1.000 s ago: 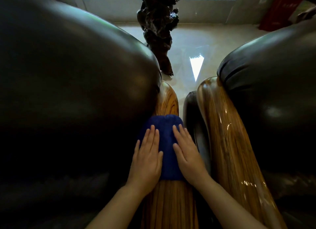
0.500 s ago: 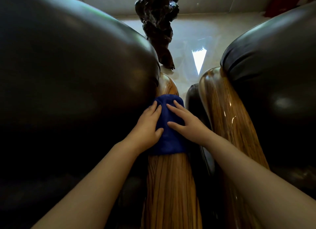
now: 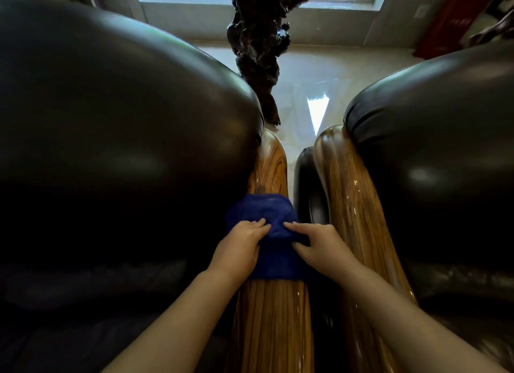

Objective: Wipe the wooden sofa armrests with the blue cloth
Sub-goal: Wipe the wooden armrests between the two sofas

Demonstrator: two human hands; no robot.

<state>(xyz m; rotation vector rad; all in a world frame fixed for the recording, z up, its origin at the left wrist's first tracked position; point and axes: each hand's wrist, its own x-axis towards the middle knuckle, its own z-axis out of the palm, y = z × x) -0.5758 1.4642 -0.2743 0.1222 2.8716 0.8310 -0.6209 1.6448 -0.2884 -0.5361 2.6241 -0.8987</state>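
Both hands, left hand [image 3: 241, 244] and right hand [image 3: 319, 244], press curled fingers into the blue cloth [image 3: 274, 233] draped over the left armrest [image 3: 274, 317], each grip clenched on it.

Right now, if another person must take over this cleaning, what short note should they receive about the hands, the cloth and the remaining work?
Left hand: pressed on the left side of the blue cloth, fingers curled into it.
Right hand: pressed on the cloth's right side, fingers bent.
The cloth lies draped over the left wooden armrest, about halfway along it, between the two dark leather cushions.
Done: cannot be judged from one picture; both armrests look glossy.
Left: the stretch of this armrest beyond the cloth up to its rounded end, then the right wooden armrest, which no hand or cloth touches now.
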